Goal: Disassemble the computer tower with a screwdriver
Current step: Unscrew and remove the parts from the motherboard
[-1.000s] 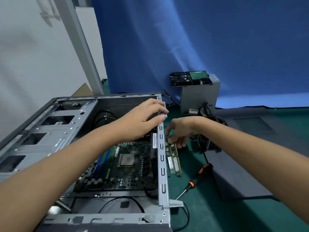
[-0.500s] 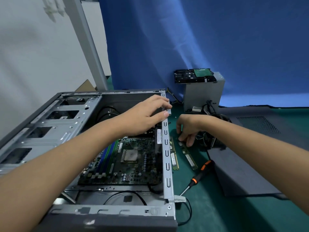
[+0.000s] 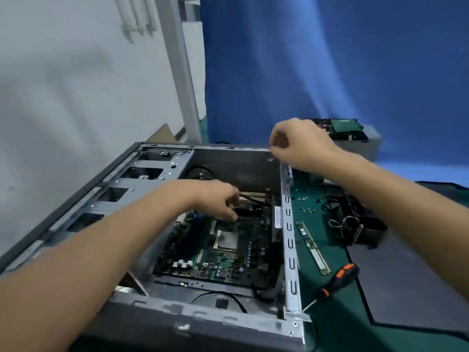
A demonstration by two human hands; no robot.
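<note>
**Two hands at the open tower, screwdriver idle**

Both hands are bare and hold no tool. The tower (image 3: 289, 250) lies on its side on the green tabletop (image 3: 342, 329), open face up, so the board (image 3: 220, 247) inside can be reached from above.

The left hand (image 3: 215, 199) is down in the case at the far edge of the board. Its fingers (image 3: 229, 214) are curled, with the tips at a dark connector area. I cannot tell whether they pinch something or only touch. My guess is that it is feeling for a cable or latch to free before the board comes out.

The right hand (image 3: 304, 146) sits over the far right corner of the tower rim. Its fingers are curled, thumb close to forefinger. I cannot tell whether they pinch the rim, a small part or nothing. It is likely there to steady the case.

The screwdriver (image 3: 338, 279), black and orange, lies on the tabletop just right of the tower, tip toward the case and within easy reach.

- RAM stick (image 3: 313, 247): flat on the tabletop, between tower and screwdriver.
- Loose screws (image 3: 307, 210): on the mat beyond the stick, kept together, apparently so they are not lost.
- Cooler (image 3: 363, 228): with wires, near the screws.
- Grey panel (image 3: 411, 283): off and flat at right.
- Drive (image 3: 346, 128): on a grey box at the back.

The task looks well along, with the board still mounted.
</note>
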